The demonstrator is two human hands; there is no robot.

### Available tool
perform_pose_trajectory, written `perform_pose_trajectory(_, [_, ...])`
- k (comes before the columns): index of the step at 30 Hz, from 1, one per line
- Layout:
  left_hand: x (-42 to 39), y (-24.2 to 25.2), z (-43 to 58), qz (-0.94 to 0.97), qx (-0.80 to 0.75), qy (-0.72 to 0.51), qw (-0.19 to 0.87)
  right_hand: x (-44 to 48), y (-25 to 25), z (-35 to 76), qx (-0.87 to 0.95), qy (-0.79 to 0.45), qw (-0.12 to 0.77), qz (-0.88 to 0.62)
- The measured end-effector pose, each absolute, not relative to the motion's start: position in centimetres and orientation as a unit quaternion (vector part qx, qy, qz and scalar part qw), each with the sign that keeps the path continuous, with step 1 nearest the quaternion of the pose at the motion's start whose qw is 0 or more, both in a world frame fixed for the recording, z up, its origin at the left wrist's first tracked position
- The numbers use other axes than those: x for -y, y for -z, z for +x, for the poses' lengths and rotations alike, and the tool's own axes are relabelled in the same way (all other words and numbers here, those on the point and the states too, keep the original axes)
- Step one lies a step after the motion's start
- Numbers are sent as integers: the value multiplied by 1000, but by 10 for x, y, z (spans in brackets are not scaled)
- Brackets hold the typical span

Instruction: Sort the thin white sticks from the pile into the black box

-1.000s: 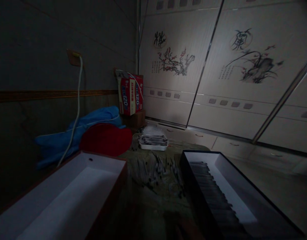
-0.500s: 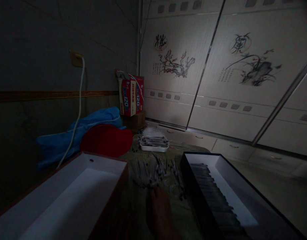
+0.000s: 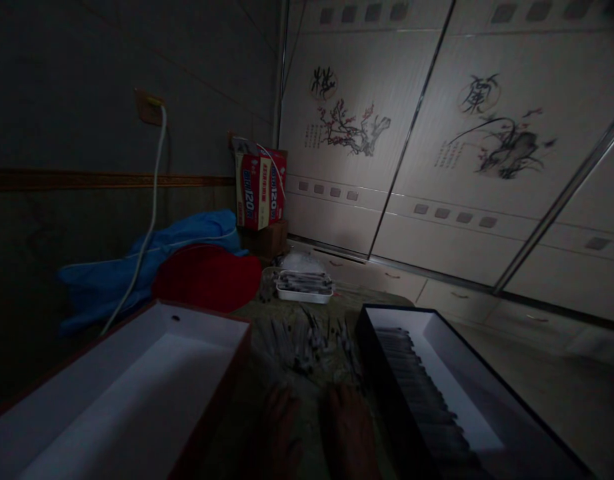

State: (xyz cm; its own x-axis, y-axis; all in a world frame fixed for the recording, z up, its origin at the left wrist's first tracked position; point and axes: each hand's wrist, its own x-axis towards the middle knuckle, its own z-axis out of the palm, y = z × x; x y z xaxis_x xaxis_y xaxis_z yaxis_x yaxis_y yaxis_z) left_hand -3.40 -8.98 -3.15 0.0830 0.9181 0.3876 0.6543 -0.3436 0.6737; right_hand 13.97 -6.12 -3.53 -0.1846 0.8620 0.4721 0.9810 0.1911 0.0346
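Note:
The scene is very dim. My left hand (image 3: 281, 427) and my right hand (image 3: 347, 430) rest side by side low in the view, just short of a loose pile of thin grey sticks (image 3: 307, 337) on the table. Their fingers are too dark to read. Left of the hands stands an empty white-lined box with a brown rim (image 3: 201, 313). Right of them a black-rimmed box (image 3: 367, 333) holds a neat row of the same sticks (image 3: 417, 393).
A small white tray of sticks (image 3: 303, 285) sits behind the pile. A red round object (image 3: 207, 277), a blue cloth bundle (image 3: 137, 267), a white cable (image 3: 149, 220) and a red-and-white carton (image 3: 259, 190) line the back left. Painted cabinet doors (image 3: 437, 133) stand behind.
Both hands have come up into view from the bottom edge toward the stick pile; a second ago neither was visible. The camera tilted slightly.

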Motion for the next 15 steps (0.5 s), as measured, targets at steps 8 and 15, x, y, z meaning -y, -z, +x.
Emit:
perform_pose_trajectory(8, [40, 53, -26, 719, -587, -371, 39, 55, 59, 150, 714, 200, 288, -606])
perform_pose_trajectory(15, [37, 39, -11, 716, -555, -421, 56, 58, 67, 158, 722, 185, 377, -549])
